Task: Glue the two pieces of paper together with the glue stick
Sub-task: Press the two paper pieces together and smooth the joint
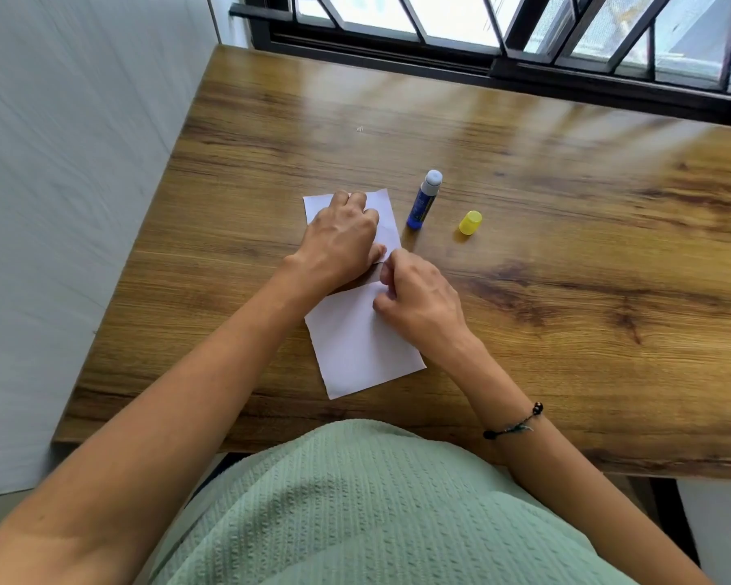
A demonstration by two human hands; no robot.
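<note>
Head view: far paper (387, 204) pressed by curled left hand (340, 240), near paper (357, 344) edge pinched by right hand (418, 299); sheets judged thin, floppy, best held at edges.

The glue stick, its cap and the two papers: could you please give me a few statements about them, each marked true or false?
1. The glue stick stands uncapped on the table. True.
2. The yellow cap sits on the glue stick. False: it rests on the table, apart from the stick.
3. The left hand rests on the far paper. True.
4. The right hand holds the glue stick. False: it is at the near paper.
5. The glue stick lies left of the papers. False: it stands to their right.
</note>
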